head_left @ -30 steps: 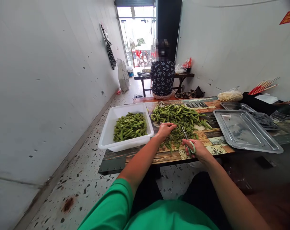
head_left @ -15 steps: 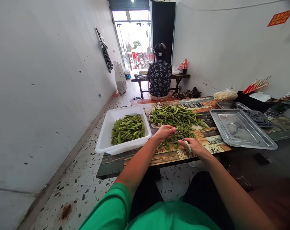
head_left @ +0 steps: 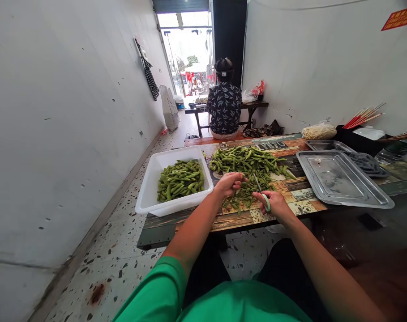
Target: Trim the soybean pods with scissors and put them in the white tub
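Observation:
Pale-green-handled scissors (head_left: 267,204) are in my right hand (head_left: 277,206), fingers closed round the grips and the blades pointing up and away over the trimmings. My left hand (head_left: 230,184) is pinched on an edamame pod, mostly hidden by the fingers, just left of the blades and apart from them. Beyond both hands lies a heap of green edamame pods (head_left: 246,158). Small cut stems and bits (head_left: 238,201) are scattered below and between the hands. To the left, a white plastic tub (head_left: 146,192) holds many loose pods.
Metal trays (head_left: 344,197) lie on the patterned table (head_left: 196,222) to the right. Behind them are a bag of pale thin strands (head_left: 319,131), a dark box with red-tipped sticks (head_left: 361,118) and a dark cloth. A person (head_left: 224,105) sits ahead, back turned.
My left hand has drawn slightly back from the scissors, whose blades now stand clear of its fingers. The right hand has shifted a little right. The view has moved slightly.

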Action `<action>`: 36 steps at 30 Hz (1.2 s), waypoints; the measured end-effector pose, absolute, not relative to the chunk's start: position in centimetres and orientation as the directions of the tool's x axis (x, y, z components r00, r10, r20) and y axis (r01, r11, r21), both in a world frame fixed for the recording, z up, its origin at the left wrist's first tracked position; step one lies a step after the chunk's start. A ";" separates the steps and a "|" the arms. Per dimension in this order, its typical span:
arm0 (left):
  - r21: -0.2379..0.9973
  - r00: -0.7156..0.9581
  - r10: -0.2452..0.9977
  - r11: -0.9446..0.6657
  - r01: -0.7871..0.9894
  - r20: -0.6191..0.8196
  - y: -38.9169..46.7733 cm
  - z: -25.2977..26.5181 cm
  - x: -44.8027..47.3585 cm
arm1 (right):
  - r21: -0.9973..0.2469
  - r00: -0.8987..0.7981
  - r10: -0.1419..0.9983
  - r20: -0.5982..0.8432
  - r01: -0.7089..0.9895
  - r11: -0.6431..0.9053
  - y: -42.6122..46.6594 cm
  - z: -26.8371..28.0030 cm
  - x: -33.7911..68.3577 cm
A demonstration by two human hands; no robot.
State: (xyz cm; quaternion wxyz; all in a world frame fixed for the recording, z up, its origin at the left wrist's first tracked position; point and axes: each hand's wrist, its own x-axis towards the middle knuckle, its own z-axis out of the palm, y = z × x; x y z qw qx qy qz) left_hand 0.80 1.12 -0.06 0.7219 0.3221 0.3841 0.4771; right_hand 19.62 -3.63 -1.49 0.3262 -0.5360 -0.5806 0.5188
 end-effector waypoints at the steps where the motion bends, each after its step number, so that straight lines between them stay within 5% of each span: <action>1: 0.813 0.224 0.944 0.324 -0.483 -0.243 1.3 -0.1 0.8 | -0.958 -0.197 0.959 -0.204 0.240 -0.155 -3.6 -1.5 19.7; 4: 0.898 0.059 0.974 0.226 -0.379 -0.220 1.8 -0.9 0.9 | -0.953 -0.169 0.945 -0.280 0.163 -0.254 -3.6 -1.6 19.9; 7: 0.983 -0.107 0.994 0.026 0.183 -0.007 2.0 -2.2 1.3 | -0.951 -0.183 0.938 -0.295 0.148 -0.271 -3.7 -1.8 19.9; 9: 0.823 -0.060 0.992 -0.060 0.564 0.114 2.1 -2.9 1.8 | -0.951 -0.196 0.934 -0.298 0.151 -0.272 -3.8 -1.9 19.9; 12: 0.590 0.016 0.994 -0.080 0.804 0.112 2.0 -3.1 2.3 | -0.947 -0.224 0.926 -0.305 0.173 -0.270 -3.9 -2.2 19.9; 19: 0.561 -0.077 0.968 -0.073 0.824 0.239 2.4 -2.0 1.0 | -0.945 -0.239 0.919 -0.315 0.174 -0.278 -4.0 -2.2 20.1; 25: 0.401 -0.054 0.992 0.003 0.916 0.115 2.8 -2.7 0.6 | -0.940 -0.223 0.920 -0.323 0.191 -0.284 -4.2 -2.1 19.9; 30: 0.706 -0.014 0.986 -0.107 0.700 0.163 2.9 -2.7 0.8 | -0.942 -0.250 0.913 -0.322 0.182 -0.282 -4.1 -2.0 19.9; 33: 0.912 0.140 0.988 -0.110 0.395 0.058 2.2 -2.1 0.9 | -0.944 -0.256 0.914 -0.315 0.184 -0.274 -3.9 -1.7 19.9; 36: 0.990 0.325 0.943 0.026 0.139 -0.070 1.4 -1.4 1.1 | -0.943 -0.266 0.912 -0.312 0.208 -0.262 -3.7 -1.1 20.0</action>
